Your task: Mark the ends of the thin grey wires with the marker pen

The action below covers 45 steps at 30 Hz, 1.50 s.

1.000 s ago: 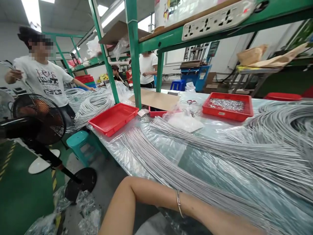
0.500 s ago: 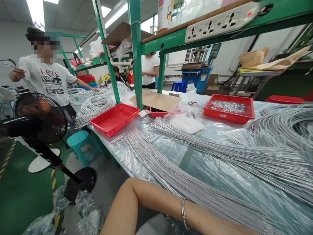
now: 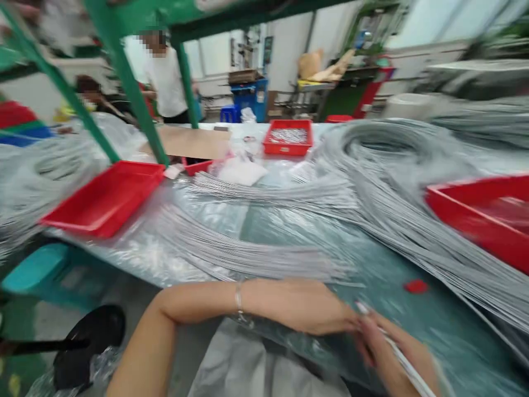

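Note:
My right hand is closed around a thin grey cable, which runs down through it toward the bottom edge; a pale tip sticks up past the fingers. My left hand, with a bracelet at the wrist, reaches across from the left. Its fingers are closed and meet the right fingers near the cable's tip; blur hides what they pinch. Just beyond my left hand lies a fanned bundle of grey cables on the plastic-covered table. A second cable bundle stretches behind it.
An empty red tray sits at the left, a red tray of small metal parts at the back. Coiled cables and another red tray occupy the right. A small red piece lies nearby. Green shelf posts rise at left.
The view has swung right and down. Both hands and the held cable now show, where only my left forearm did before. The fan head and the person at far left have left the view.

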Available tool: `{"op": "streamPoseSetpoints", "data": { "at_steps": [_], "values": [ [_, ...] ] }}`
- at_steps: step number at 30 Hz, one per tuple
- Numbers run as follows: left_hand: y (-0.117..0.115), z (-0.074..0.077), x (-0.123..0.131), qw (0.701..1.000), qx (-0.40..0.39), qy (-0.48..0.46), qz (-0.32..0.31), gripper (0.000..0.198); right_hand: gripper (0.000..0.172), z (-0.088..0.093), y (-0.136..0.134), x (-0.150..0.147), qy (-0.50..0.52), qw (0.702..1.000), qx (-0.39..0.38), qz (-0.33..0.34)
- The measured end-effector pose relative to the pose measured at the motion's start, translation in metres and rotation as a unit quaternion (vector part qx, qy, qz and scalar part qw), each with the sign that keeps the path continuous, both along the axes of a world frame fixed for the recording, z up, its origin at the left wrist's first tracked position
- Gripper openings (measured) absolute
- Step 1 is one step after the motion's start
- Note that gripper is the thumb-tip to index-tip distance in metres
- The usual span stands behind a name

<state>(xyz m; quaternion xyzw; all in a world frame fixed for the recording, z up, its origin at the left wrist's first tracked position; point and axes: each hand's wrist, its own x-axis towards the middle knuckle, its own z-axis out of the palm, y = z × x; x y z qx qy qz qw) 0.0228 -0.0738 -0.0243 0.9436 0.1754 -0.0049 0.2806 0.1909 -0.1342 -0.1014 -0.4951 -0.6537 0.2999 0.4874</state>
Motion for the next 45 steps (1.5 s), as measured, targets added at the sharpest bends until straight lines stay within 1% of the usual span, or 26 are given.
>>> {"op": "streamPoseSetpoints", "data": {
  "at_steps": [1, 3, 5, 7, 9, 11, 16, 18, 22, 25, 29, 31, 32, 34, 37, 41, 43, 45],
  "values": [
    [0.002, -0.001, -0.001, 0.999, -0.003, -0.032, 0.008, 0.026, 0.046, 0.0, -0.001, 0.0, 0.004, 0.999, -0.038, -0.014],
    [0.005, -0.003, -0.003, 0.996, -0.039, -0.059, 0.058, 0.028, 0.048, 0.001, 0.001, -0.001, 0.026, 0.996, -0.071, -0.043],
    [0.007, -0.004, -0.005, 0.991, -0.059, -0.059, 0.104, 0.026, 0.047, 0.002, 0.006, -0.003, 0.037, 0.994, -0.09, -0.042],
    [0.005, -0.002, -0.005, 0.989, -0.051, -0.052, 0.125, 0.026, 0.047, 0.003, 0.009, -0.005, 0.046, 0.994, -0.097, -0.031],
    [0.003, 0.001, -0.004, 0.991, -0.032, -0.048, 0.124, 0.028, 0.046, 0.003, 0.009, -0.005, 0.058, 0.993, -0.101, -0.025],
    [0.002, 0.004, -0.003, 0.992, -0.033, -0.041, 0.11, 0.032, 0.045, 0.004, 0.008, -0.005, 0.071, 0.992, -0.107, -0.015],
    [0.006, 0.009, -0.005, 0.993, -0.079, -0.018, 0.086, 0.038, 0.04, 0.005, 0.008, 0.0, 0.093, 0.987, -0.121, 0.042],
    [0.009, 0.008, -0.006, 0.987, -0.129, -0.021, 0.089, 0.036, 0.041, 0.006, 0.009, 0.0, 0.091, 0.987, -0.119, 0.049],
    [0.015, 0.003, -0.006, 0.951, -0.285, -0.012, 0.12, 0.033, 0.042, 0.006, 0.008, -0.001, 0.082, 0.99, -0.107, 0.034],
    [0.019, 0.0, -0.003, 0.927, -0.347, -0.003, 0.142, 0.03, 0.042, 0.002, 0.008, -0.001, 0.085, 0.991, -0.094, 0.033],
    [0.023, -0.005, 0.003, 0.886, -0.438, -0.009, 0.15, 0.022, 0.038, -0.004, 0.008, 0.004, 0.126, 0.985, -0.1, 0.068],
    [0.024, -0.008, 0.004, 0.867, -0.473, -0.012, 0.155, 0.02, 0.036, -0.003, 0.008, 0.005, 0.129, 0.983, -0.104, 0.074],
    [0.024, -0.009, 0.004, 0.862, -0.48, -0.013, 0.159, 0.02, 0.036, -0.002, 0.008, 0.005, 0.124, 0.984, -0.107, 0.07],
    [0.023, -0.01, 0.004, 0.865, -0.473, -0.02, 0.167, 0.023, 0.037, 0.001, 0.007, 0.004, 0.112, 0.986, -0.115, 0.052],
    [0.022, -0.011, 0.002, 0.885, -0.436, -0.027, 0.165, 0.029, 0.038, 0.005, 0.007, 0.003, 0.111, 0.986, -0.117, 0.04],
    [0.021, -0.007, 0.0, 0.919, -0.379, -0.009, 0.106, 0.035, 0.039, 0.002, 0.008, 0.003, 0.094, 0.988, -0.107, 0.055],
    [0.019, -0.003, 0.0, 0.95, -0.302, -0.006, 0.08, 0.037, 0.04, 0.0, 0.009, 0.003, 0.092, 0.989, -0.106, 0.052],
    [0.017, 0.0, 0.0, 0.981, -0.185, -0.007, 0.057, 0.037, 0.04, -0.002, 0.009, 0.004, 0.099, 0.988, -0.107, 0.05]
  ]
}}
